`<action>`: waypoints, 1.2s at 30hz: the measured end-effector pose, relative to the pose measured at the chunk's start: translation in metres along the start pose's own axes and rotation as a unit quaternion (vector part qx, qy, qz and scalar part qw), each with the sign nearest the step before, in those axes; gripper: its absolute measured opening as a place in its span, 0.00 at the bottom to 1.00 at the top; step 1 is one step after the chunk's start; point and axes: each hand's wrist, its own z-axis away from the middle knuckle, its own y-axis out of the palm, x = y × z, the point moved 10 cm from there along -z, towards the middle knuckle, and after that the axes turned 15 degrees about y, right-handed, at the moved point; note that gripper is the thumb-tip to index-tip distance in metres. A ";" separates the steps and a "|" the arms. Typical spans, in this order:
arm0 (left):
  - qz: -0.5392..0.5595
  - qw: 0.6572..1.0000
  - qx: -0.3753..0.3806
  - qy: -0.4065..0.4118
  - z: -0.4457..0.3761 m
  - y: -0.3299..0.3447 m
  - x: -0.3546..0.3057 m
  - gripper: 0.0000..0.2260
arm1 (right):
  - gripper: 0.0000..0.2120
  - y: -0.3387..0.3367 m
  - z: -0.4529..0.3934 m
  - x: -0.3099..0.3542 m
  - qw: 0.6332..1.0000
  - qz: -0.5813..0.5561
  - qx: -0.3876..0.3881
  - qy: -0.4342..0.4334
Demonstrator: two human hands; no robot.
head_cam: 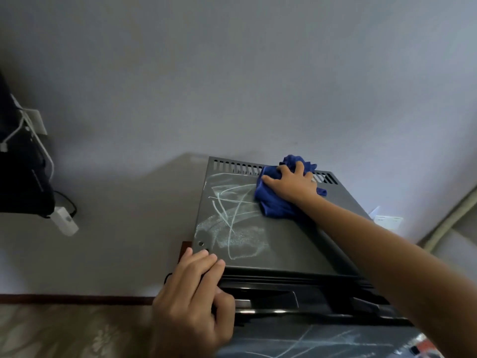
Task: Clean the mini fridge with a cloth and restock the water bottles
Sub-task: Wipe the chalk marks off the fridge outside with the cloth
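The dark grey mini fridge (284,244) stands against the wall, seen from above. White chalk-like scribbles and smears (232,223) cover the left part of its top. My right hand (291,183) presses a bunched blue cloth (273,205) onto the top near the rear vent slots (240,167). My left hand (191,293) grips the front left corner of the fridge, fingers on the top and thumb against the front edge. More white marks show on the fridge door (322,342) below. No water bottles are in view.
A pale wall rises behind the fridge. At far left a dark object (23,177) with white cables and a white adapter (64,223) hangs by a wall socket. A patterned floor (64,332) lies at bottom left, a hose-like pipe (449,218) at right.
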 end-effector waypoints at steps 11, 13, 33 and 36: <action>-0.003 1.000 -0.024 0.004 0.003 0.002 0.006 0.17 | 0.34 0.014 -0.036 0.026 1.000 0.007 0.008 0.005; 0.002 1.000 -0.025 0.003 0.003 0.002 0.006 0.19 | 0.33 0.014 -0.022 0.023 1.000 0.008 0.009 -0.002; 0.058 0.998 -0.019 -0.015 0.007 -0.002 0.013 0.17 | 0.29 -0.003 0.215 -0.053 0.997 0.062 -0.036 -0.042; 0.060 0.998 -0.028 -0.016 0.006 -0.002 0.012 0.16 | 0.30 -0.003 0.209 -0.047 0.997 0.069 -0.030 -0.029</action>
